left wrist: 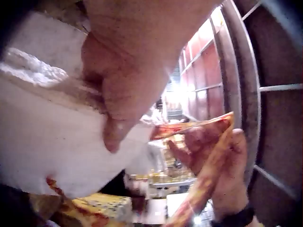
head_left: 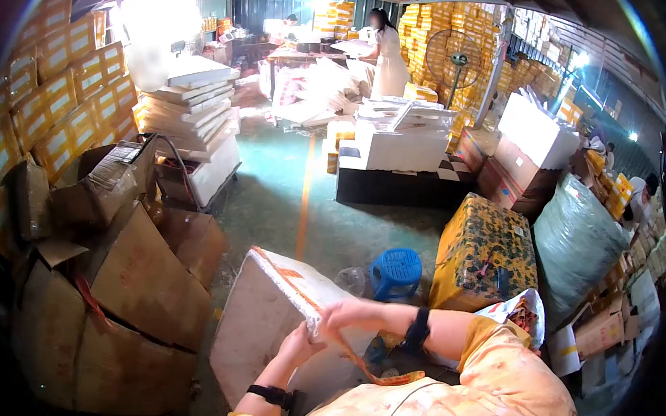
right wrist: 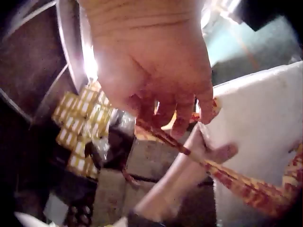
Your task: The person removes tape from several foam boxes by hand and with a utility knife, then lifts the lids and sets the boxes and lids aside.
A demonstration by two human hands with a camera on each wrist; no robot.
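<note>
Orange-patterned shirt [head_left: 448,390] nearest the head camera, filling the lower edge of the view. Brown cardboard cartons [head_left: 138,293] bulk large at left, panels creased. White foam box [head_left: 256,329] stands tilted on the floor directly before the person, just beyond the shirt; faces matt, off-white, smudged with grey and brown; rim ragged and crumbly, whiter than the panels; an orange-red mark on the upper side. Camouflage-patterned carton [head_left: 486,249] to its right, well apart, yellow showing on its side. Blue plastic stool [head_left: 395,272] between the two, top slotted. Red-and-yellow printed strip [right wrist: 236,179] runs along the box's upper edge, then leaves it through the right hand; tape-like, blotchy red print on yellow-orange, narrowed and twisted into a cord in places, flatter and wider toward its loose length near the shirt. Whether it is adhesive cannot be told. Right hand [head_left: 348,316]: fingers curled well in, strip gripped and drawn taut over the hand. Left hand [head_left: 301,347]: closed over the box rim, thumb flat along the white face; fingertips partly hidden. Black wristbands [head_left: 416,329] on both wrists.
</note>
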